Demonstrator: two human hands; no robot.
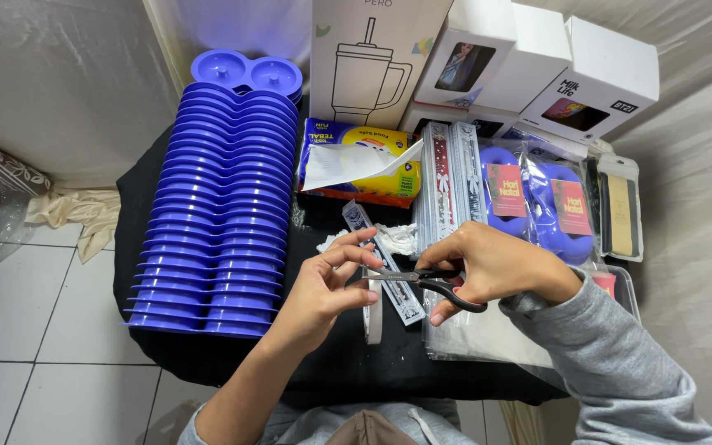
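Here the right hand (488, 268) is gripping black-handled scissors (430, 282), blades pointing left toward the left hand (331, 284), whose fingers are pinching a strip from the tape roll (374, 313) near the counter's (331, 371) centre. Stacked blue trays (220, 214) are lying left.

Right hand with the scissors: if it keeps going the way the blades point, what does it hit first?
The right hand points the scissors leftward. First in line is the left hand, whose fingertips sit at the blade tips beside the tape roll. Beyond that, probably the blue stack; depth unclear.
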